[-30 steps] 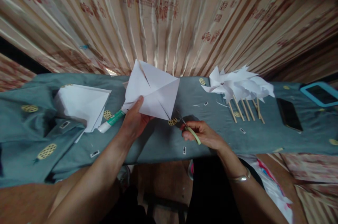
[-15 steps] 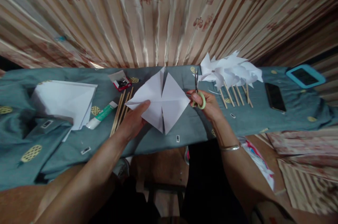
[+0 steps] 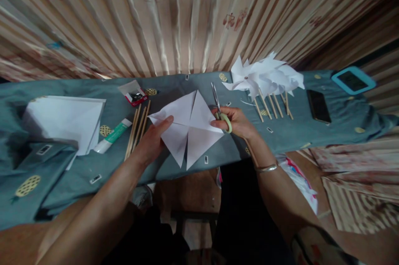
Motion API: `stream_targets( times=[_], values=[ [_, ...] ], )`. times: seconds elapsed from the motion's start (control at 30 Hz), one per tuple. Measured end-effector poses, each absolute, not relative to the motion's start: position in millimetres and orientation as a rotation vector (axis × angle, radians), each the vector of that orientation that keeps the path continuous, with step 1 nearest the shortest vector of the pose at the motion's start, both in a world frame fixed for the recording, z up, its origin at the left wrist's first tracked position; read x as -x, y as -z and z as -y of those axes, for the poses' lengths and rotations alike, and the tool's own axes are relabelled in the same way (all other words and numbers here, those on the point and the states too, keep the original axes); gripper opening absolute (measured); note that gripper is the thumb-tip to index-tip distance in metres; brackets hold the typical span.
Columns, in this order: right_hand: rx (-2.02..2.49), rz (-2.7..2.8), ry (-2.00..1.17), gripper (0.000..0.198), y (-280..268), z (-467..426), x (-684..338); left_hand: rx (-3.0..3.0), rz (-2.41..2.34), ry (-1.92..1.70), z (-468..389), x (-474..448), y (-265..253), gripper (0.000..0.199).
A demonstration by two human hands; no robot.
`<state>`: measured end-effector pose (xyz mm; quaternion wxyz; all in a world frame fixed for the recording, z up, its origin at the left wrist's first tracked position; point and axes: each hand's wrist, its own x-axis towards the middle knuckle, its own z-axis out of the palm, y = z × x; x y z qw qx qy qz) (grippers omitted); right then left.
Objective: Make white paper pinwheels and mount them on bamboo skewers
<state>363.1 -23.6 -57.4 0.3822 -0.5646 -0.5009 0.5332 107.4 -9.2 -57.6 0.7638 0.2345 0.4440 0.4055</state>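
- A long desk point(image 3: 204, 177) runs across the view, draped in a grey-green cloth point(image 3: 288, 134) with yellow pineapple prints and small label-like patches; the cloth bunches into folds at the left end.
- Behind it hangs a pleated beige curtain point(image 3: 177, 19) with reddish-brown figures and square characters, darker toward the right.
- The square white sheet point(image 3: 204, 140) is over the middle of the desk, slits gaping at its near and far corners.
- The left hand point(image 3: 154, 138) grips the sheet's left side, thumb on top.
- The right hand point(image 3: 233, 121) is closed around green-handled scissors point(image 3: 228, 122), blades pointing away from the person, and its thumb rests at the sheet's right corner.
- Left of the sheet lie loose wooden sticks point(image 3: 137, 130), a green and white tube point(image 3: 112, 136), an open red and white box point(image 3: 135, 95) of small dark pieces, and a stack of white paper point(image 3: 67, 119).
- To the right, white pinwheels point(image 3: 268, 78) on sticks overlap in a row, then a dark phone point(image 3: 318, 106) and a blue-framed device point(image 3: 353, 81).
- Below the desk show a brown floor point(image 3: 187, 190), a white plastic bag point(image 3: 301, 184) with pink and blue, and striped fabric point(image 3: 358, 206) at lower right.
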Motion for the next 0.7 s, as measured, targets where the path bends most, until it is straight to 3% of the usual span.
stream_targets(
  times=[0.3,0.53,0.7],
  values=[
    [1.302,0.770,-1.224,0.043,66,13,-326,-0.616,-0.642,-0.960,2,-108,40,0.059],
    [1.239,0.617,-1.188,0.047,67,8,-305,-0.804,-0.689,-1.074,8,-120,53,0.043],
    [1.223,0.692,-1.211,0.052,64,13,-291,-0.882,-0.770,-1.160,13,-130,45,0.044]
  ],
)
